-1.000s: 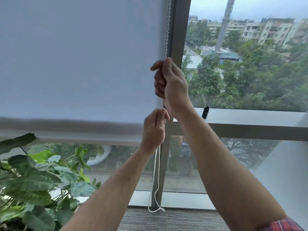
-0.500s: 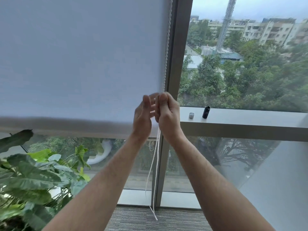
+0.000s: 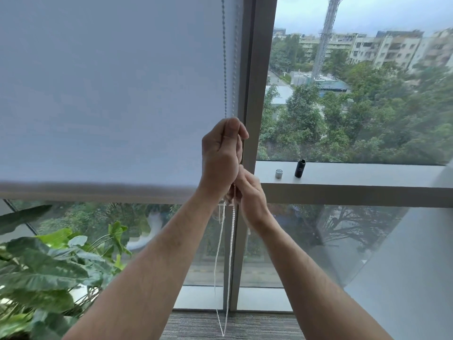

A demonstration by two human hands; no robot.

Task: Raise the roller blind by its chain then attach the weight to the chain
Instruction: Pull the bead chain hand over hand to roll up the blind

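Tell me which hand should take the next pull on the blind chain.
Probably left. The left hand grips the chain high, so it has room to draw down. The right hand is already low, near the blind's bottom edge.

I see the mullion [image 3: 255,94] hard against the right of the chain [image 3: 224,57], the blind [image 3: 110,94] close behind it. Right of the mullion, the ledge [image 3: 367,175] holds a cap [image 3: 279,173] and a black weight [image 3: 300,168], apart, bare beyond. The plant [image 3: 44,266] crowds low left.
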